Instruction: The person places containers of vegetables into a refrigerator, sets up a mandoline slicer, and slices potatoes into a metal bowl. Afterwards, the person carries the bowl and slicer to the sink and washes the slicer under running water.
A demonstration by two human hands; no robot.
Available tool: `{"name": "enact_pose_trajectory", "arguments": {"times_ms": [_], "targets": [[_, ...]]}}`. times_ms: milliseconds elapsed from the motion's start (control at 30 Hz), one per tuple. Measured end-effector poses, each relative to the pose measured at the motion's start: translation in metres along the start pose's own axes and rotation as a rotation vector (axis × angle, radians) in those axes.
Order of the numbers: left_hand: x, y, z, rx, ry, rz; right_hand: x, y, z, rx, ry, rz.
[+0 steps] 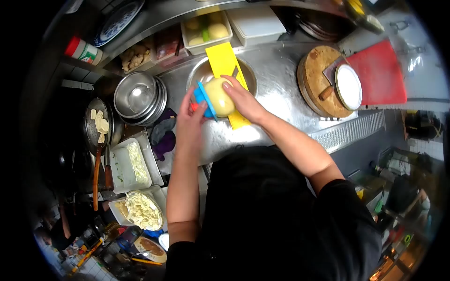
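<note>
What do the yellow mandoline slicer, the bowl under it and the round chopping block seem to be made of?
Yellow mandoline slicer: probably plastic, smooth, with one even bright colour throughout its flat body.
Bowl: likely stainless steel, fairly shiny, judging by its grey, light-catching wall.
Round chopping block: apparently wood, dull-finished, from its tan, mottled, worn-looking top.

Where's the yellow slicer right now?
Head view, just above centre: the yellow slicer lies across the metal bowl, partly hidden by the pale vegetable and right hand, left of the round chopping board.
</note>
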State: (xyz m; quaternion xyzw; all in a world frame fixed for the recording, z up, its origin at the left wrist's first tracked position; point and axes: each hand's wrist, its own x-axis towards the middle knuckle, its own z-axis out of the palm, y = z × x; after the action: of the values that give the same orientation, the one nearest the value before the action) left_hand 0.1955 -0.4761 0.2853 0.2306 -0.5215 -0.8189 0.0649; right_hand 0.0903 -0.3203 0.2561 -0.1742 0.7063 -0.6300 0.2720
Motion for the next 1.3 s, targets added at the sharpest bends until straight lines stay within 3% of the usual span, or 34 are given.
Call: {"name": "enact_pose_trajectory", "arguments": {"times_ms": [100,167,267,333,400,500,567,667,733,933,1033,1167,1300], "targets": [[0.006,0.008,0.009,0.081,0.037,-0.029,-0.006,-0.008,-0.027,-0.048,-0.092,0.047],[0.01,0.009,0.018,0.136,0.049,-0.046,-0.004,0.008,-0.048,-0.109,0.008,-0.021],[0.017,0.002,0.037,0.307,0.101,-0.048,-0.015,0.049,-0.082,-0.221,0.478,0.046],[0.03,-0.01,0.048,0.591,0.114,0.041,-0.025,0.111,-0.094,-0.249,0.562,0.221],[0.042,-0.031,0.056,1.034,0.125,0.202,-0.044,0.134,-0.095,0.392,0.269,0.747],[0.043,-0.043,0.093,1.476,0.182,0.466,-0.065,0.116,-0.069,0.925,0.117,1.089],[0.04,-0.039,0.117,1.569,0.161,0.442,-0.072,0.12,-0.055,1.058,-0.088,0.973],[0.046,-0.053,0.123,1.7,0.196,0.549,-0.069,0.129,-0.041,1.293,-0.118,0.989],[0.054,-0.061,0.118,1.743,0.223,0.668,-0.068,0.129,-0.033,1.362,-0.097,0.969],[0.071,-0.063,0.106,1.769,0.228,0.642,-0.066,0.1,-0.013,1.358,0.112,1.104],[0.081,-0.066,0.099,1.783,0.234,0.759,-0.054,0.117,0.008,1.438,0.185,0.792],[0.089,-0.066,0.101,1.777,0.237,0.793,-0.051,0.127,0.017,1.534,0.281,0.708],[0.094,-0.064,0.098,1.772,0.259,0.769,-0.044,0.133,0.018,1.621,0.212,0.552]]}}
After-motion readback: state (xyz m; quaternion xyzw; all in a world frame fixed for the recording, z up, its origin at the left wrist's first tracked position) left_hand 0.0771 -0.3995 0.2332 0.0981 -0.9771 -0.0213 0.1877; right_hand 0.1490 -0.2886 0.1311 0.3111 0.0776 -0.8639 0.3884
